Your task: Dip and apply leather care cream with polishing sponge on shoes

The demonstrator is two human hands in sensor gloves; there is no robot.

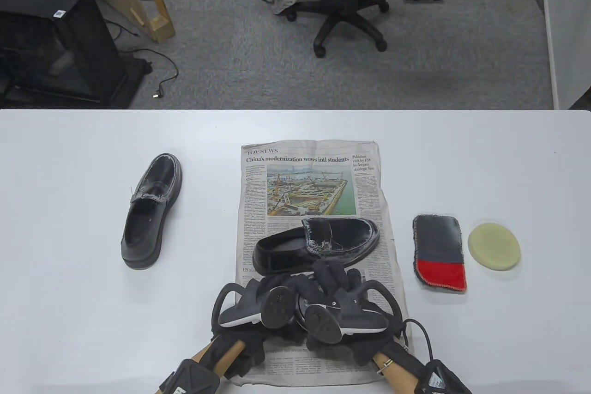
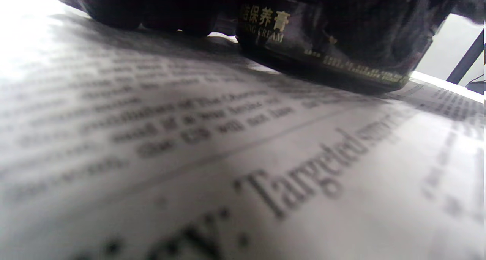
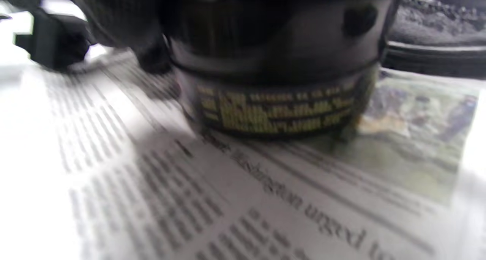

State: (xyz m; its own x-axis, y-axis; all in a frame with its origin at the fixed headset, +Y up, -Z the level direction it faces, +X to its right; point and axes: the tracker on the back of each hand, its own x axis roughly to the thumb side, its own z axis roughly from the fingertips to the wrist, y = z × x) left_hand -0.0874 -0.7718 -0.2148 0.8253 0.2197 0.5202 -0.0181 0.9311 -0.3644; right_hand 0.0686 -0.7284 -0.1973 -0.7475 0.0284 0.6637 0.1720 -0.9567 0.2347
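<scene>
Table view: both gloved hands meet over the near part of the newspaper on the desk. The left hand and right hand crowd together, trackers almost touching, and their fingers are hidden beneath, so from here I cannot tell what they grip. Just beyond the fingers lies one shoe on its side, long axis across the paper, toe toward the right. A second shoe sits well off to the left of the fingers, upright, toe pointing away. The sponge, a pale disc, lies far right of the fingers beside a red-and-grey cloth, untouched.

Left wrist view: a black jar of cream stands upright on the newsprint, dark gloved fingers wrapped over its upper part.

Right wrist view: the same jar, blurred, with dark glove above its lid; the grip itself is unclear.

The step in hand looks like opening the jar. Next, the lid must come off and the right hand must fetch the sponge.
</scene>
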